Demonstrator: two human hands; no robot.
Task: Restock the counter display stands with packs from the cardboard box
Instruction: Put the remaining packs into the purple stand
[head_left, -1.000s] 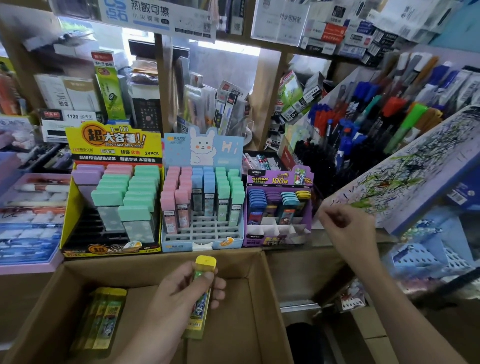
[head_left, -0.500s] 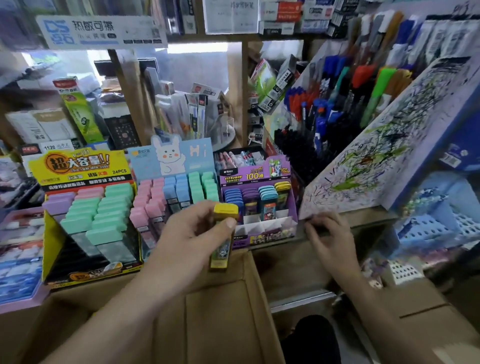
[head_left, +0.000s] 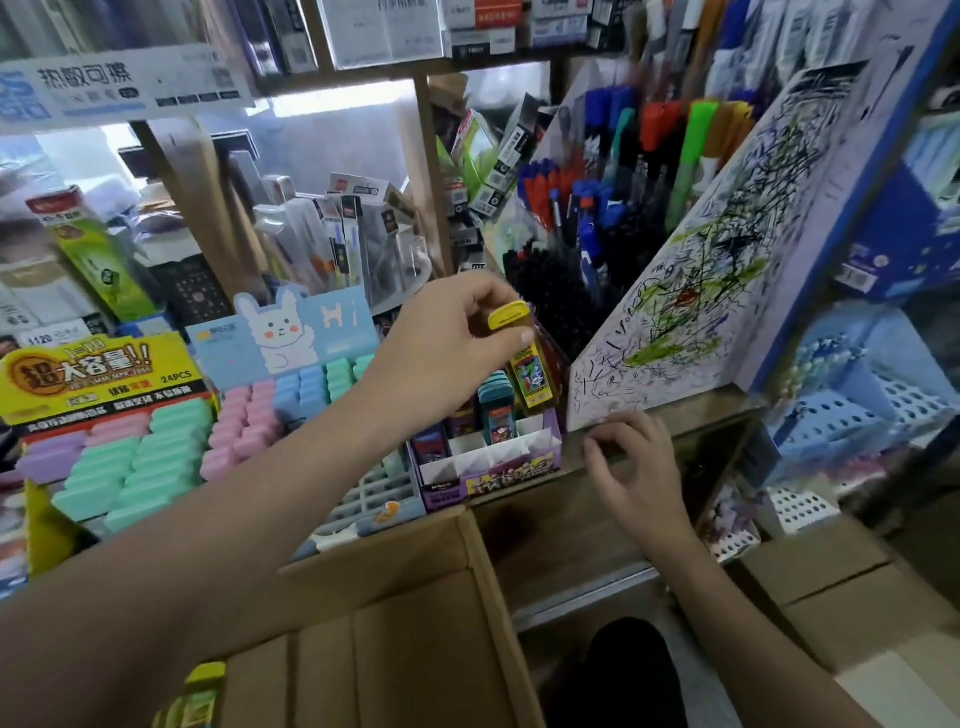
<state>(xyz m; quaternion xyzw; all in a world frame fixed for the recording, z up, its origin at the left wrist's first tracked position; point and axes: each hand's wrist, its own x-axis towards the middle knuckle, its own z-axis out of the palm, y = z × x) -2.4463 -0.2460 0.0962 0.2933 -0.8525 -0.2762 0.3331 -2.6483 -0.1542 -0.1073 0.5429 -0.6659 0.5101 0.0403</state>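
Observation:
My left hand pinches a yellow-capped pack by its top and holds it upright over the back right of the purple display stand. That stand holds a few blue and purple packs at the back, and its white front slots show no packs. My right hand rests with curled fingers on the wooden counter edge, right of the stand. The cardboard box lies open below, with yellow-green packs at its bottom left.
A blue rabbit stand with pink, blue and green packs sits left of the purple one. Further left is a yellow stand of green and purple packs. A scribbled test board leans at right, pens behind it.
My left hand lifted the yellow pack out of the box, up and to the right, over the purple stand. My right hand lowered onto the counter edge.

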